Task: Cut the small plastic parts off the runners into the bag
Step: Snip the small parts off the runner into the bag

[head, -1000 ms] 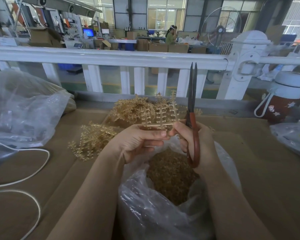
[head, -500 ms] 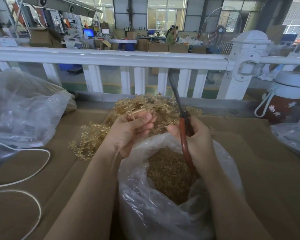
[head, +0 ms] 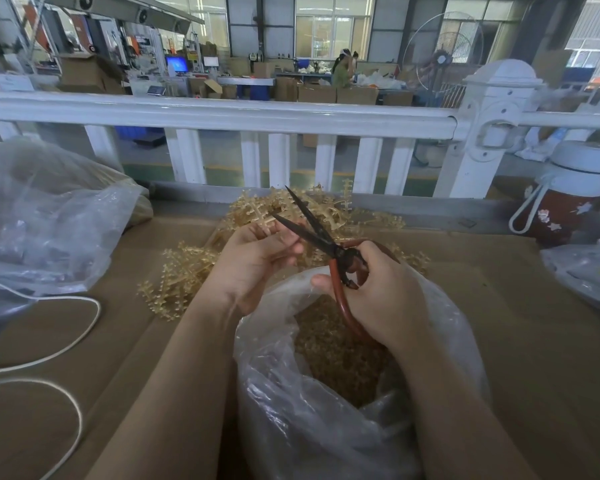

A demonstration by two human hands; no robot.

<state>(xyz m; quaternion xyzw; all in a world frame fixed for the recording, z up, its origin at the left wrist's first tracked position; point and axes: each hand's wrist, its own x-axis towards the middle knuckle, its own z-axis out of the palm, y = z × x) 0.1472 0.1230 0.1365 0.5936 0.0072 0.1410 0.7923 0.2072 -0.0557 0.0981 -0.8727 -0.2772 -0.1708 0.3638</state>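
Just beneath both hands, the clear plastic bag (head: 326, 427) gapes open, already holding a deep heap of cut amber parts (head: 336, 358), so a good share of the work looks done. The left hand (head: 253, 261) pinches a runner (head: 262, 220) between thumb and curled fingers, holding it above the bag's far rim. The right hand (head: 381, 296) grips the red-handled scissors (head: 321, 237), blades parted and pointing away towards the runner, their tips right beside the left fingertips. Beyond and to the left of the left hand, a pile of uncut runners (head: 184, 278) lies on the cardboard (head: 534, 341), with more heaped farther off, so plenty likely remains to trim.
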